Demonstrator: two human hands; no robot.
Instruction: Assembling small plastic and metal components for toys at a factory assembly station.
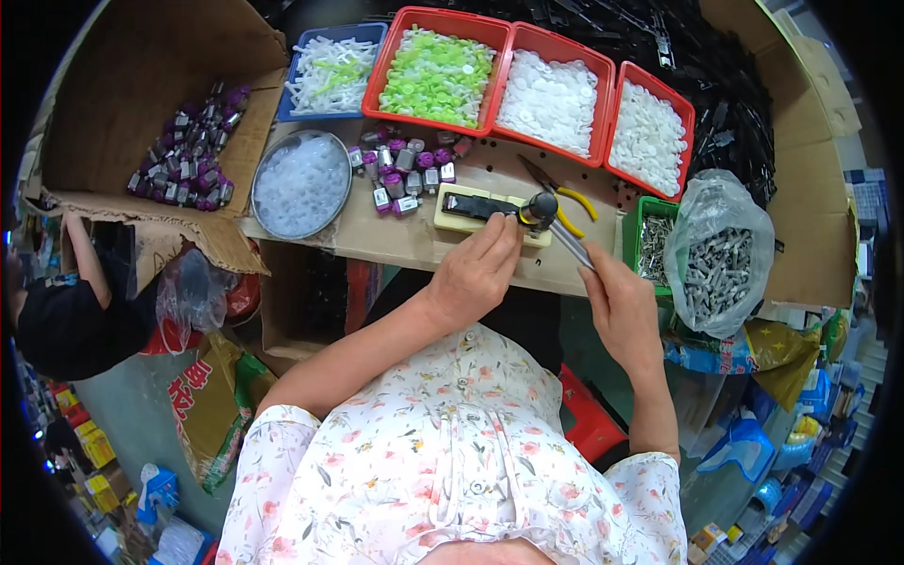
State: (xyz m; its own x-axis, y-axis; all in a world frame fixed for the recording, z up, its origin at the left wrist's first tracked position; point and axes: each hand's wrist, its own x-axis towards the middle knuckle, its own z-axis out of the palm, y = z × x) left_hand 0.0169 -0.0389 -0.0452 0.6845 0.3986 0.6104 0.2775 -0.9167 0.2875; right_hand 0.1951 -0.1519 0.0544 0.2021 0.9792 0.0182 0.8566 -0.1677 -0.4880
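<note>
My right hand is closed round the metal handle of a hammer. Its dark head rests over the right part of a cream fixture block on the cardboard-covered bench. A long black plastic part lies in the block. Beside the hammer head, the fingers of my left hand are pinched together at the right end of the black part. What lies between those fingertips is hidden. Yellow-handled pliers lie just behind the hammer. Small purple-and-silver motors are heaped behind the block.
Along the back stand a blue tray and red bins of small plastic pieces. A round metal dish holds translucent pieces. Rightward are a green bin and a plastic bag of metal parts. Cardboard boxes flank the bench; another person is at far left.
</note>
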